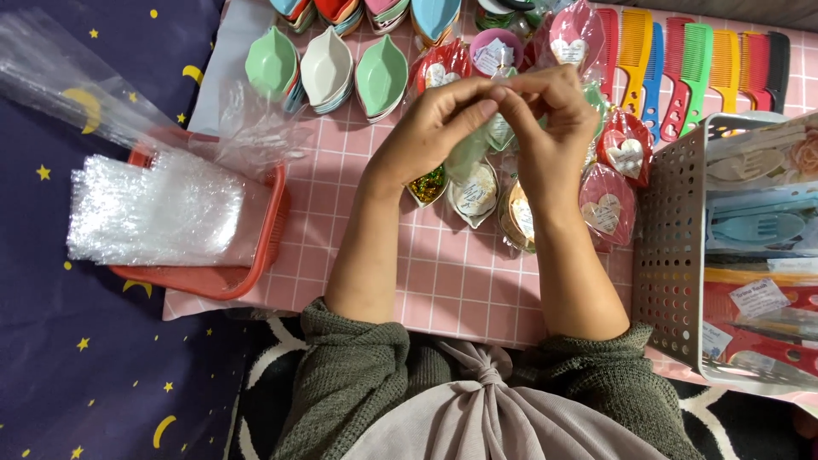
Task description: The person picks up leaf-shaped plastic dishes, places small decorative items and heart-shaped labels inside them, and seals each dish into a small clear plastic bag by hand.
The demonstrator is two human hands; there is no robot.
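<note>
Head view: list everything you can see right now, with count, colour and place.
Green wrapped dish: one, pale green in clear film, pinched between both hands.
Wrapped dishes: several, red, white and gold with heart tags, under and right of the hands.
Empty leaf-shaped dishes: stacks, green, white, pink, blue, top left of the mat.
Combs: about eight, red, yellow, blue, green, orange, black, top right.
Perforated basket: one, white, right edge, holding packaged cutlery.
Red tray: one, left, under a pile of clear bags.
Checked mat: one, pink, centre.
Star-and-moon cloth: one, dark blue, left.
Left hand: grip on the green dish's wrap.
Right hand: grip on the same wrap.
</note>
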